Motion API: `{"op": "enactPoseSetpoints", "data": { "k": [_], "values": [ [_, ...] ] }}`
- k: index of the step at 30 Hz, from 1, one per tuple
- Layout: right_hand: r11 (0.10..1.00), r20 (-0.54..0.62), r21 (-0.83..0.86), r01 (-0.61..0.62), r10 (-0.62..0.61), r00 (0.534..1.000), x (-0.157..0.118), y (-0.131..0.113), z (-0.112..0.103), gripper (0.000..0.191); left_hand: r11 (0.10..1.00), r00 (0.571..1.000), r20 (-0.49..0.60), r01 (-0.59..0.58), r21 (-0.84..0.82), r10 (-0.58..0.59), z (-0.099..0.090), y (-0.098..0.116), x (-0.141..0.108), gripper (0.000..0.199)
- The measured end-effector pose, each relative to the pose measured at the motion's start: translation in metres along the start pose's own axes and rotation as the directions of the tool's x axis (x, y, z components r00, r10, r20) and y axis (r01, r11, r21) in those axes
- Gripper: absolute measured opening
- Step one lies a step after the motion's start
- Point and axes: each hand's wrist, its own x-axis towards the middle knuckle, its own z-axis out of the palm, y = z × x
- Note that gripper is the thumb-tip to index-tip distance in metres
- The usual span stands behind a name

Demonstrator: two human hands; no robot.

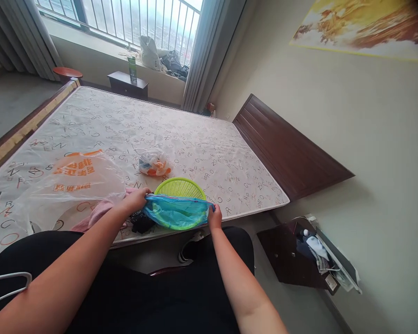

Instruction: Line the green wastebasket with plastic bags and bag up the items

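Your left hand (pixel 136 198) and right hand (pixel 215 216) pinch opposite ends of the blue plastic bag (pixel 176 212), fingers closed on its top edge. The bag hangs stretched between the two hands, just above the near edge of the mattress (pixel 195 148).

Bag: translucent blue, thin film, wrinkled, with the upper edge pulled into a straight taut line. It sags in a shallow curve below that line.

The bag is drawn over the near side of the green basket (pixel 180 187). The basket is round, lime green, with slotted walls; its far rim stands clear above the bag, while its near rim shows faintly through the blue film. Contents of the basket cannot be made out.

Just left of the bag, under your left hand, lie a pink cloth (pixel 99 212) and a dark item (pixel 141 221), both on the mattress. A large clear bag with orange print (pixel 73 178) lies further left. A small knotted bag (pixel 153 163) sits beyond the basket, apart from it; something orange shows inside.
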Motion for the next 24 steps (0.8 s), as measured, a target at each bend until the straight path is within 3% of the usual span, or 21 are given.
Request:
{"op": "enactPoseSetpoints", "data": {
  "k": [4,8,12,19,24],
  "values": [
    [0.998,0.055,0.047,0.039,-0.041,0.998,0.026,-0.02,0.017,0.032,1.0,0.999,-0.029,-0.029,0.003,0.029,0.012,0.0,0.004,0.05],
    [0.99,0.224,0.138,0.022,-0.053,0.973,0.042,-0.04,0.03,0.031,0.974,0.998,-0.045,-0.051,-0.219,0.042,0.012,0.009,0.005,0.06],
    [0.993,0.318,0.121,-0.017,-0.022,0.948,0.05,-0.055,0.03,0.032,0.94,0.999,-0.029,0.023,-0.341,-0.035,0.009,0.015,0.004,0.05],
    [0.999,0.266,0.031,-0.044,0.034,0.963,0.047,-0.066,0.037,0.022,0.911,0.997,-0.041,0.043,-0.41,-0.066,0.03,0.015,0.007,0.031],
    [0.982,0.402,0.052,-0.18,0.145,0.904,0.047,-0.064,0.052,0.027,0.841,0.991,0.007,0.117,-0.528,-0.133,0.049,0.011,0.007,0.036]
  ]
}}
